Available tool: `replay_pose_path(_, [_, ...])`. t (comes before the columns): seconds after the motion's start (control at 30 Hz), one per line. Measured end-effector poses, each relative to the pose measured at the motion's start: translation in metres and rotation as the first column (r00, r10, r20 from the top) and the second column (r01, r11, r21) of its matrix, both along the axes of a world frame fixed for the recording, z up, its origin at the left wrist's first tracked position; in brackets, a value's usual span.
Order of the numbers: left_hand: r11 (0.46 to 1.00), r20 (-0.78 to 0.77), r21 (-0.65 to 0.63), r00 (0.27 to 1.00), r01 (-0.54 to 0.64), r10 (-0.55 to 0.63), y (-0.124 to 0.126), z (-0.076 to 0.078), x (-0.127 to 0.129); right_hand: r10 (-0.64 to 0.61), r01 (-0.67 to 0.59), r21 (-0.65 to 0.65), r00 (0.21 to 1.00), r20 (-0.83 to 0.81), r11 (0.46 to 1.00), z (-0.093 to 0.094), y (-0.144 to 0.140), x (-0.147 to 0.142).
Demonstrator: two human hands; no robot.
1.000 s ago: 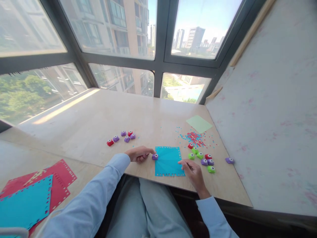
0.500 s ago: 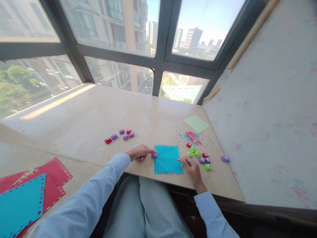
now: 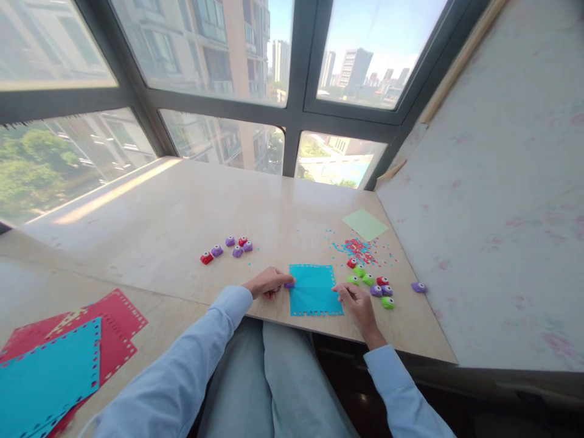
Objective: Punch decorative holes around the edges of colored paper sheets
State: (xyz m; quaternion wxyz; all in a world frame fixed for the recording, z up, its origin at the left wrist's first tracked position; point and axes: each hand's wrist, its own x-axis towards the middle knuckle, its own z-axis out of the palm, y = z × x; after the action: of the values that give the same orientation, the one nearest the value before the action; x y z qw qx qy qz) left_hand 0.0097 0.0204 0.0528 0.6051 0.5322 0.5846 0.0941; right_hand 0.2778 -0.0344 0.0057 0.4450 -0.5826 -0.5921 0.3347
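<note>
Fingers [image 3: 281, 280] of the left hand [image 3: 268, 283] curl down over a small purple punch [image 3: 289, 284], pressing it at the left edge of the blue paper sheet [image 3: 314, 289]; the punch is mostly hidden under the fingertips, so the grip looks like a press from above more than a pinch. The right hand [image 3: 356, 301] rests on the sheet's right edge with fingers loosely bent and flat, holding nothing, only pinning the paper to the table [image 3: 182, 213].

The sheet lies near the front edge of the table, between the two hands, and its border already carries a row of punched holes. Judging from this, the step in hand is punching along the left side, with the other hand steadying the paper.

A next punch would likely call for sliding the tool along the same edge while the sheet stays pinned, so the holes keep their line.

Just right of the sheet sits a cluster of green, red and purple punches [image 3: 371, 285], with one purple punch [image 3: 417, 287] apart from them. Confetti scraps [image 3: 358, 248] and a pale green sheet [image 3: 365, 224] lie beyond. Another group of punches [image 3: 227, 249] lies to the left, and red and blue punched sheets [image 3: 68, 359] are stacked far left.
</note>
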Motion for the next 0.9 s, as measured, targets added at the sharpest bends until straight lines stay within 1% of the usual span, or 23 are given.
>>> replay_pose_path(0.13, [1.0,-0.017,-0.023,1.0,-0.004,0.003,0.001,0.001,0.001,-0.003,0.003,0.009,1.0,0.002,1.0,0.0,0.0,-0.001])
replay_pose_path(0.27, [0.999,-0.016,-0.037,1.0,-0.02,0.019,0.004,-0.003,-0.002,0.0,0.0,0.004,1.0,0.005,1.0,-0.003,0.0,0.0])
replay_pose_path(0.47, [0.999,0.052,0.037,0.998,-0.027,0.025,0.003,-0.011,-0.005,-0.007,0.006,-0.011,1.0,-0.019,1.0,-0.001,0.0,0.001])
replay_pose_path(0.6, [0.998,0.052,0.061,0.999,-0.016,0.013,0.004,-0.014,-0.005,-0.001,0.001,0.005,1.0,-0.001,1.0,0.003,-0.001,-0.001])
replay_pose_path(0.77, [0.998,0.059,0.057,0.998,-0.016,0.012,0.004,-0.013,-0.004,-0.012,0.011,0.013,1.0,0.0,1.0,0.002,-0.001,-0.001])
replay_pose_path(0.9, [0.996,0.042,0.084,0.999,-0.018,0.015,0.002,-0.009,-0.003,-0.005,0.005,0.017,1.0,0.001,1.0,-0.001,-0.001,0.0])
